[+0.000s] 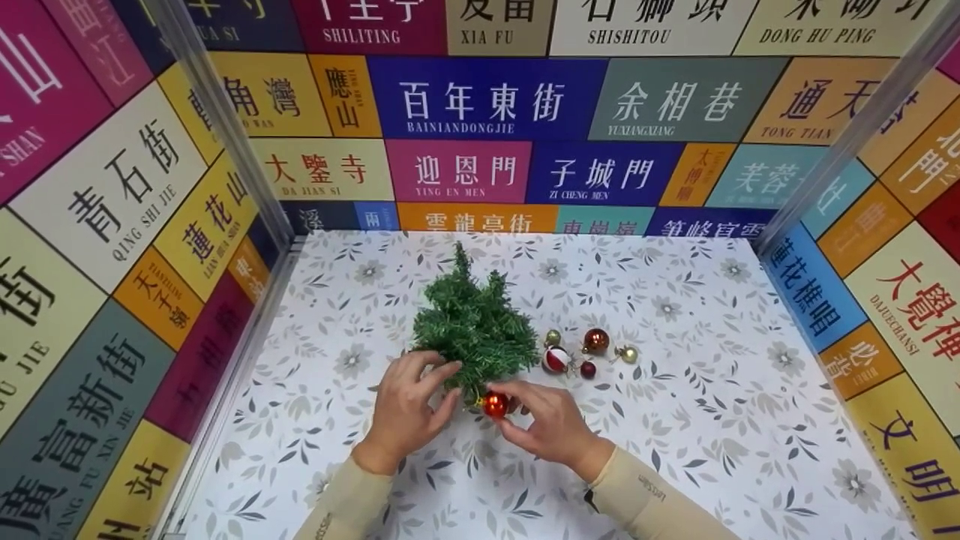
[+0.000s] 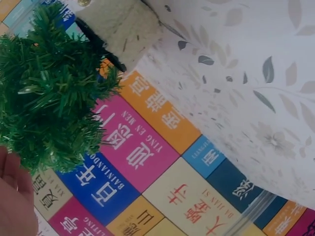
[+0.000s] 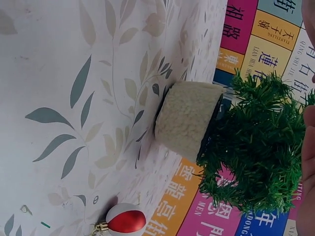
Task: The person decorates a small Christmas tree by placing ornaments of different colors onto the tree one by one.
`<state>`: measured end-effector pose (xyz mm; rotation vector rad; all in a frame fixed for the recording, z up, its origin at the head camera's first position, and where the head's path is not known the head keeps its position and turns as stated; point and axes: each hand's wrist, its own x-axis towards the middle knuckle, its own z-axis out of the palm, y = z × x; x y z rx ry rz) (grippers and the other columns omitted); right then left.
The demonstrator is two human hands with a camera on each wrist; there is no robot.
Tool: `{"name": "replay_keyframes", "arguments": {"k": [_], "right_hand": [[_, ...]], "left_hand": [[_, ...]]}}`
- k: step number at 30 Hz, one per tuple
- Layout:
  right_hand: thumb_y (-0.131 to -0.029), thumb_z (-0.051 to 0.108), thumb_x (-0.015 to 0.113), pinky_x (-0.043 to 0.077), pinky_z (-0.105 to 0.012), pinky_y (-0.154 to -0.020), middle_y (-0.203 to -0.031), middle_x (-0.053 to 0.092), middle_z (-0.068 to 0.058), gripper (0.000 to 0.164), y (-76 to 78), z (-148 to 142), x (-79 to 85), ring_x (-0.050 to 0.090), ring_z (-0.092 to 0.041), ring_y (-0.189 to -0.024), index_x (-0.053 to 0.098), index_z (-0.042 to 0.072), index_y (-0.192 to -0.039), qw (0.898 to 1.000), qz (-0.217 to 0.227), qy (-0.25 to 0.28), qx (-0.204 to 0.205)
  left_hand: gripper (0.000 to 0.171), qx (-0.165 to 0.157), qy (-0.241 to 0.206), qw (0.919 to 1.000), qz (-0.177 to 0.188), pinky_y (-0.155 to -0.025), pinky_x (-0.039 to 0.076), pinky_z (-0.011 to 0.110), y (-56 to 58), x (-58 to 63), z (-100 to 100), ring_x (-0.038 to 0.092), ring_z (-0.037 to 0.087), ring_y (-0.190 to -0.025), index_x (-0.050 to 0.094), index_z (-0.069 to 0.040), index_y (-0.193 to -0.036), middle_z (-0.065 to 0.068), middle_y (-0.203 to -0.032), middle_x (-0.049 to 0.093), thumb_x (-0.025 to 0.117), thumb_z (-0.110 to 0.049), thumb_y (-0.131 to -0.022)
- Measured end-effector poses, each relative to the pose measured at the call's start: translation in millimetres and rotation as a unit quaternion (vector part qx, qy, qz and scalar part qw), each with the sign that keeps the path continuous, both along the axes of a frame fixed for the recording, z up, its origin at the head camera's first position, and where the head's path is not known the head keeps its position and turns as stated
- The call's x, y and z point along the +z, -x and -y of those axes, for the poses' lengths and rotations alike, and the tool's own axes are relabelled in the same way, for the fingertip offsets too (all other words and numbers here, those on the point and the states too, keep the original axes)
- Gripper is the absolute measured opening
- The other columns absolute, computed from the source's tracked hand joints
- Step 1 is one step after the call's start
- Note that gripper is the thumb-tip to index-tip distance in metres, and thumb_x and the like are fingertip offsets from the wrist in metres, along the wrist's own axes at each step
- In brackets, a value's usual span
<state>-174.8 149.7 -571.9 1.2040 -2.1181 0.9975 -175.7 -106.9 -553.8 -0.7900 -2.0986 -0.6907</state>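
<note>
A small green artificial Christmas tree [image 1: 472, 322] stands at the middle of the table, in a cream fuzzy pot [image 3: 189, 118] that shows in the right wrist view. In front of its lower branches, my right hand [image 1: 551, 420] pinches a shiny orange-red bauble [image 1: 495, 405] between thumb and fingers. A bit of yellow shows at the bauble's left side. My left hand [image 1: 409, 405] is at the tree's front left, fingers loosely bent against the foliage, thumb apart from the index finger. In the left wrist view, its fingers [image 2: 15, 172] overlap the green needles [image 2: 54, 93].
Right of the tree lie a red-and-white bauble [image 1: 555, 358], a copper-brown bauble [image 1: 596, 341], a small dark red bauble [image 1: 588, 370] and two gold ones, one [image 1: 628, 353] farthest right. Panels with printed signs [image 1: 480, 101] enclose the leaf-patterned table [image 1: 712, 420] at the back and sides.
</note>
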Motion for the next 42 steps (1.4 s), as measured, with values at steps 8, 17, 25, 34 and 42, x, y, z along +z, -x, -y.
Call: {"name": "replay_keyframes", "arguments": {"k": [8,17,25,34,42], "right_hand": [[-0.08,0.011,0.078,0.054,-0.018,-0.062,-0.126,0.066,0.001,0.055,-1.7,4,-1.3,0.064,-0.001,-0.076,0.061,0.01,-0.133,1.0,-0.003,-0.011,0.004],[-0.08,0.011,0.078,0.055,-0.02,-0.064,-0.122,0.067,0.0,0.054,0.7,5,-6.0,0.065,-0.003,-0.078,0.061,0.008,-0.132,1.0,0.003,-0.007,0.004],[-0.08,0.021,0.078,0.053,-0.018,-0.066,-0.123,0.065,0.004,0.053,2.3,4,-19.1,0.064,-0.009,-0.075,0.062,0.01,-0.129,0.999,0.0,-0.021,-0.025],[-0.08,0.024,0.079,0.053,-0.02,-0.069,-0.122,0.064,0.003,0.05,2.2,5,-25.9,0.064,-0.01,-0.082,0.062,0.012,-0.126,0.999,0.031,-0.036,-0.023],[-0.08,0.022,0.078,0.053,-0.021,-0.067,-0.119,0.064,0.002,0.054,1.6,10,-25.3,0.062,-0.011,-0.084,0.061,0.008,-0.129,0.998,0.025,-0.054,-0.034]], "left_hand": [[0.024,-0.031,0.006,0.999,0.031,-0.064,0.035,0.036,-4.5,6.7,-6,0.042,0.016,-0.068,0.078,-0.019,-0.108,-0.003,-0.082,0.051,0.076,-0.028,-0.086],[0.004,-0.02,0.017,0.9987,0.043,-0.064,0.038,0.033,-8.6,17.3,-10,0.045,0.015,-0.069,0.074,-0.02,-0.084,-0.005,-0.083,0.052,0.078,-0.019,-0.085],[0.002,-0.03,0.011,0.9943,0.102,-0.069,0.047,0.032,-13.8,11.3,-7,0.057,0.011,-0.077,0.069,-0.017,-0.082,-0.009,-0.086,0.063,0.07,-0.017,-0.084],[0.015,-0.047,-0.008,0.9842,0.17,-0.062,0.048,0.03,-16.3,6.5,-4,0.059,0.014,-0.066,0.069,-0.017,-0.083,-0.01,-0.08,0.066,0.074,-0.004,-0.079],[0.012,-0.062,-0.019,0.9726,0.223,-0.061,0.048,0.025,-15.7,7.0,-8,0.059,0.01,-0.068,0.068,-0.018,-0.089,-0.012,-0.081,0.063,0.068,-0.006,-0.09]]}}
